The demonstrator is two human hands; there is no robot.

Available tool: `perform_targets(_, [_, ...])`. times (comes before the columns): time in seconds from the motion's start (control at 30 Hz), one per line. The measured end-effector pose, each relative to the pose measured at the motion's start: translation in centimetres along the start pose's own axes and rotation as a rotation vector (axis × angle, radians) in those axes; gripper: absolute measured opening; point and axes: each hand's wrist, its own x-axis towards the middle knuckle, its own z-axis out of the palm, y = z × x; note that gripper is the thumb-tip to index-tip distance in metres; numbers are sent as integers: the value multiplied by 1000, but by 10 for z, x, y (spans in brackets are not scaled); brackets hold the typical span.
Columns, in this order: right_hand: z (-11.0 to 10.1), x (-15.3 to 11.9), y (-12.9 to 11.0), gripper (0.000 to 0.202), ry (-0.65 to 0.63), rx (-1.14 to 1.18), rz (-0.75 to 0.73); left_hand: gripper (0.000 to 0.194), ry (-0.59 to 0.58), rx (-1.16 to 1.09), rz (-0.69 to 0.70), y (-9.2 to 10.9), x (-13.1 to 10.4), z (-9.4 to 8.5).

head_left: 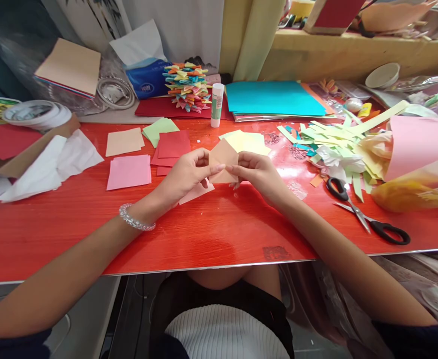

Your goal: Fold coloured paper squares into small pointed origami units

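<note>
Between my two hands, above the red table (219,229), I hold a peach paper (223,152) whose top comes to a point. My left hand (193,172) pinches its left side, thumb on the front face. On the right side, my right hand (258,172) grips it the same way, and the thumbs nearly meet. Under my left hand lies a pale pink sheet (196,193). Close by are red paper squares (174,144), pink squares (129,172), tan squares (124,141), green squares (159,130) and pale yellow squares (246,142).
A glue stick (217,105) stands behind the papers, beside a multicoloured folded-paper piece (187,89). Blue sheets (274,97) lie at the back. To the right are open black-handled scissors (363,214) and a heap of paper strips (331,139). White tape rolls (35,114) sit left.
</note>
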Motion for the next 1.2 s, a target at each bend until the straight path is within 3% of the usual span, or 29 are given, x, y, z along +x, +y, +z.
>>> perform_targets(0.37, [2, -1, -2, 27, -110, 47, 76, 26, 66, -46, 24, 2, 1, -3])
perform_targets(0.67, [2, 0, 0, 22, -99, 22, 63, 16, 150, -8, 64, 2, 1, -6])
perform_targets(0.9, [1, 0, 0, 14, 45, 66, -16, 15, 156, 39, 87, 2, 0, -3])
perform_targets(1.2, [-1, 2, 2, 18, 99, 52, -53, 22, 145, -11, 67, 6, -4, 1])
